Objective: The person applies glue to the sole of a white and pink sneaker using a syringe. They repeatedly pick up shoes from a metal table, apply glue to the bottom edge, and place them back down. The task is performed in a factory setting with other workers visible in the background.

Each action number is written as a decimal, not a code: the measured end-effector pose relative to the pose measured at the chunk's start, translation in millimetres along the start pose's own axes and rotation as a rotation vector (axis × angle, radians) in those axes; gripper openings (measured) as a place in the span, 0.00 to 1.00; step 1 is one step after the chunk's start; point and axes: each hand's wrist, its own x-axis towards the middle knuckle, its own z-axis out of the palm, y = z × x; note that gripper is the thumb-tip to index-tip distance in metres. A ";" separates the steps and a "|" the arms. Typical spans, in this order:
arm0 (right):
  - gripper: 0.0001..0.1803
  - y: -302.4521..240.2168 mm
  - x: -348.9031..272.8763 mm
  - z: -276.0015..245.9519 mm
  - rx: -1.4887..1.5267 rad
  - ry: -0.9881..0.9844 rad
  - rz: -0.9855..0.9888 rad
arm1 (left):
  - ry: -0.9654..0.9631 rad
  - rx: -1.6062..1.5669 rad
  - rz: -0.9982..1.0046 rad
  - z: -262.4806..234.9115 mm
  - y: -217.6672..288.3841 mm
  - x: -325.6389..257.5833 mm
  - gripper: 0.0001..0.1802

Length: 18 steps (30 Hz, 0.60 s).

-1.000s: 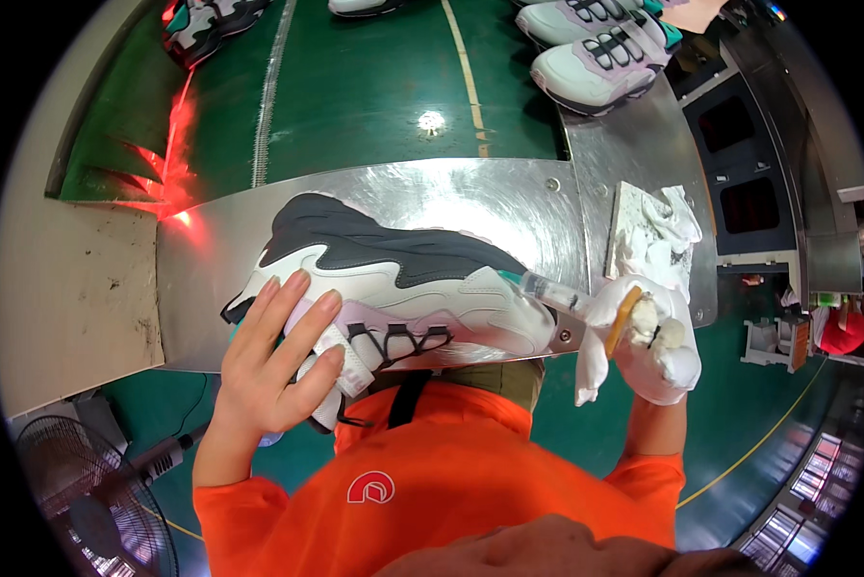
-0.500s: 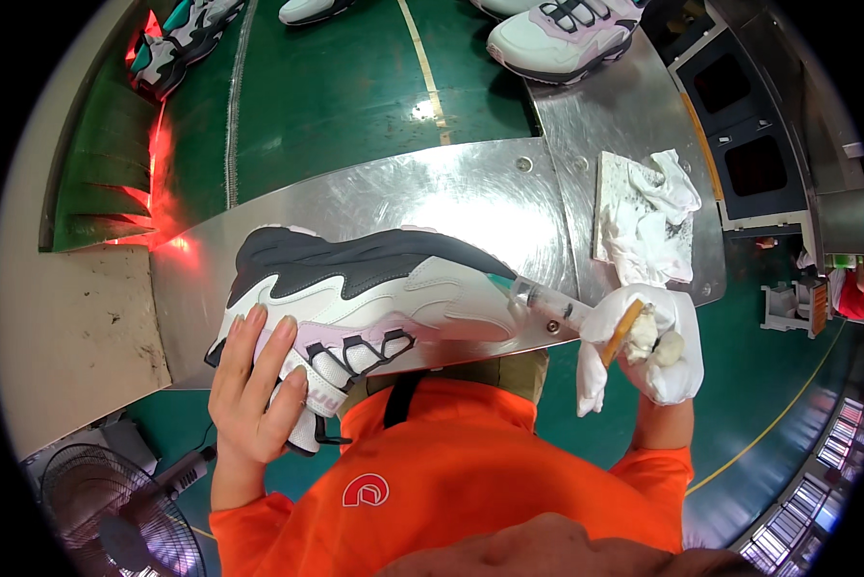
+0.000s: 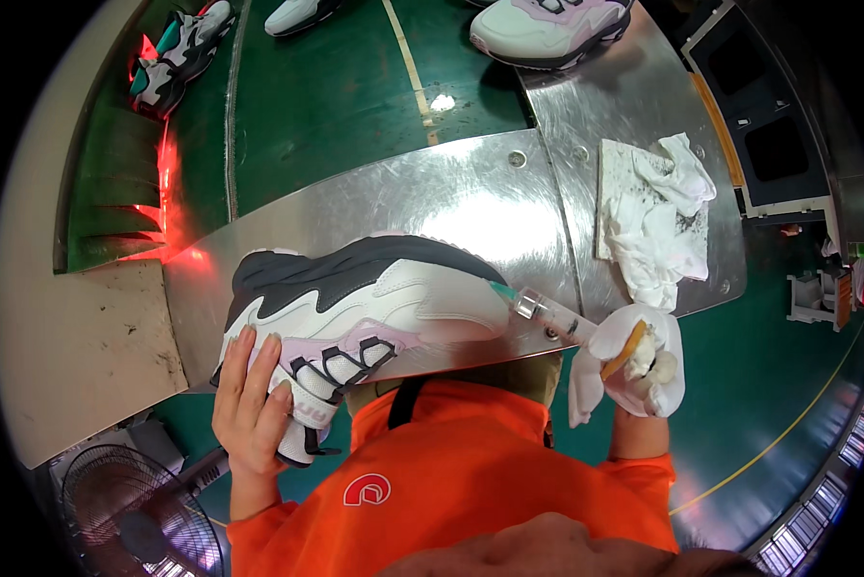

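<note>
A white, lilac and black sneaker [image 3: 379, 293] lies on its side on the metal worktop, its dark sole edge facing away from me. My left hand [image 3: 249, 409] grips it at the tongue and collar, fingers laid over the upper. A clear syringe [image 3: 552, 315] with a teal tip is held in my right hand [image 3: 632, 365], which is covered in white cloth or a glove. The tip meets the toe where sole and upper join. A tan strip and a whitish wad show at that hand; some of its fingers are hidden.
White rags [image 3: 653, 236] lie on a stained pad at the right of the metal worktop [image 3: 442, 188]. More sneakers [image 3: 547, 34] stand beyond, on the worktop and the green conveyor belt [image 3: 326, 106]. A beige panel [image 3: 95, 327] borders the left; a fan [image 3: 139, 519] stands below it.
My right hand has shifted slightly left and down, with the syringe still at the toe. The sneaker and left hand stay nearly in place; the whole view has moved a little.
</note>
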 end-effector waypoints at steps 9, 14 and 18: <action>0.26 27.8 -17.1 -10.2 0.151 -0.091 -0.150 | 0.026 -0.004 -0.006 3.6 -0.3 1.2 0.09; 0.24 43.5 -42.8 -18.1 0.220 0.061 -0.122 | 0.006 0.004 -0.013 -1.2 0.0 0.8 0.09; 0.26 51.0 -42.1 -10.6 0.187 0.075 -0.249 | 0.010 -0.001 -0.012 0.4 -0.7 -0.1 0.10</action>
